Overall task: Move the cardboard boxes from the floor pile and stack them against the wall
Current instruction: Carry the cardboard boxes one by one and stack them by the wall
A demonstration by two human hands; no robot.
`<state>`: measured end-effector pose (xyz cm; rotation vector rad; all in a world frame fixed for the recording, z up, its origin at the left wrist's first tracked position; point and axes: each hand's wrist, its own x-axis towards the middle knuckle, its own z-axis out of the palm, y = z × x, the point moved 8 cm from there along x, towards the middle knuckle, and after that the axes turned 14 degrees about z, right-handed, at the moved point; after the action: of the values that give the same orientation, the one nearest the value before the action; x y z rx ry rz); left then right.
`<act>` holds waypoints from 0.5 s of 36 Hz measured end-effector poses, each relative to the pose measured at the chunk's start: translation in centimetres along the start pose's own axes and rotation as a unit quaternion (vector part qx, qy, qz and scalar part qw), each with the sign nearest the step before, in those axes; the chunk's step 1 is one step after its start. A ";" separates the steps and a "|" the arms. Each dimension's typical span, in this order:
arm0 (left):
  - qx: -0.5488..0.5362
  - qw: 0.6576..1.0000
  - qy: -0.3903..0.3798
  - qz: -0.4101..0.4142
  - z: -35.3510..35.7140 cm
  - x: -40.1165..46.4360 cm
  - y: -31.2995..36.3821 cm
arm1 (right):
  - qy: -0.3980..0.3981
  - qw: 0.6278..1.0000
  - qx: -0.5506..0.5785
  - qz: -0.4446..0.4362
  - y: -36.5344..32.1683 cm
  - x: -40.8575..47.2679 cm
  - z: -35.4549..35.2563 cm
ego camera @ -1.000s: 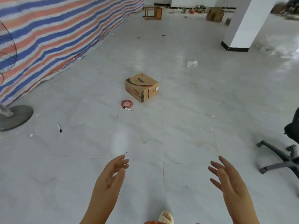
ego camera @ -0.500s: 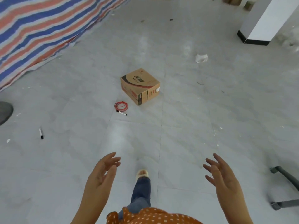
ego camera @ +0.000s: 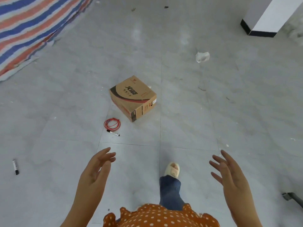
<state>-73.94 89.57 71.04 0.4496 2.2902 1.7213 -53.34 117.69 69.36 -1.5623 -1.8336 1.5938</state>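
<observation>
Cardboard box (ego camera: pixel 133 97) sits alone on the grey tiled floor (ego camera: pixel 213 112), closed and turned corner-on to me, well ahead of both hands and apart from them. My left hand (ego camera: pixel 94 174) and right hand (ego camera: pixel 229 176) hang out in front with fingers spread and relaxed, palms facing each other, holding nothing. The biggest risk I judge from here is footing: the tiles look glossy and dusty, my slippered foot (ego camera: pixel 172 168) is mid-stride, and a slip while bending for the box would spoil the pickup. Next, the box is skewed, so if I close in without squaring up, my palms may land on a corner instead of opposite faces and it could twist out. A striped tarpaulin (ego camera: pixel 24 30) drapes along the left, a white pillar (ego camera: pixel 268 15) stands far right, and a chair leg (ego camera: pixel 293 198) pokes in at the right edge; none block the path. A crumpled white scrap (ego camera: pixel 202 56) lies beyond the box. Closer trouble: a coil of red wire (ego camera: pixel 112 124) and a black marker (ego camera: pixel 113 133) lie just beside the box's near corner, underfoot if I step left. Another marker (ego camera: pixel 15 167) lies far left.
</observation>
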 end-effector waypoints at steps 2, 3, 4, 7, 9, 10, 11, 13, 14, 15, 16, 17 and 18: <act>-0.001 1.000 0.019 -0.012 1.2 3.0 -0.4 | -0.008 1.000 -0.002 -0.004 -1.9 3.5 0.8; -0.006 0.999 0.029 -0.017 1.9 4.4 -0.5 | -0.013 1.000 -0.007 -0.007 -2.9 5.3 1.3; -0.011 0.999 0.040 -0.021 2.7 6.0 -0.6 | -0.020 1.000 -0.016 -0.008 -4.1 7.1 1.8; -0.015 0.997 0.066 -0.037 5.3 10.8 -1.2 | -0.045 0.998 -0.037 -0.026 -8.1 13.2 3.0; -0.023 0.995 0.082 -0.049 7.0 14.1 -0.9 | -0.057 0.997 -0.037 -0.035 -11.0 17.1 3.2; -0.029 0.994 0.090 -0.052 7.7 15.7 -0.6 | -0.063 0.997 -0.030 -0.038 -12.4 18.9 3.2; -0.036 0.993 0.100 -0.051 8.4 17.4 -0.2 | -0.071 0.996 -0.023 -0.042 -13.9 20.7 3.2; -0.044 0.991 0.120 -0.047 9.6 20.6 0.4 | -0.088 0.995 -0.025 -0.051 -16.9 24.3 3.6; -0.044 0.990 0.125 -0.048 10.1 22.0 0.5 | -0.093 0.994 -0.037 -0.053 -18.0 26.2 3.9; -0.041 0.990 0.127 -0.051 10.6 23.2 0.6 | -0.100 0.992 -0.048 -0.056 -18.9 28.1 4.4; -0.035 0.989 0.129 -0.058 11.0 24.3 0.6 | -0.109 0.991 -0.059 -0.058 -19.7 29.8 5.1; -0.028 0.989 0.133 -0.066 11.1 25.2 0.6 | -0.120 0.989 -0.062 -0.060 -20.6 31.2 5.9; -0.022 0.987 0.141 -0.076 11.1 26.0 0.6 | -0.130 0.988 -0.062 -0.061 -21.5 32.5 7.0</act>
<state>-93.82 109.53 68.32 0.0206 2.3955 1.8542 -82.85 144.03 70.65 -1.3105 -2.1572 1.7239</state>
